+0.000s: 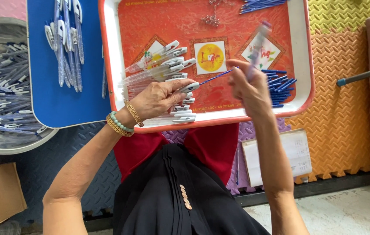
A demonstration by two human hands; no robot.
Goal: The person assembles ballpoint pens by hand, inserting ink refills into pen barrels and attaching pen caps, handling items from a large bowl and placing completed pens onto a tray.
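My left hand (156, 99) grips a fan of several clear pen barrels with white clips (163, 65) over the red tray (307, 65) resting on my lap. A thin blue refill (215, 77) sticks out of one barrel toward my right hand (248, 89). My right hand is raised and pinches a blurred clear pen part with a blue tip (258, 45). A small pile of blue refills (279, 89) lies on the tray just right of my right hand. More white-clipped barrels (183, 114) lie at the tray's near rim under my left hand.
A blue tray (54, 104) at left holds several finished pens (65, 43). A metal basin (2, 26) farther left is full of pens. Small metal springs (213, 17) and more blue refills (261, 4) lie at the tray's far side. A paper pad (280, 156) lies on the foam mat.
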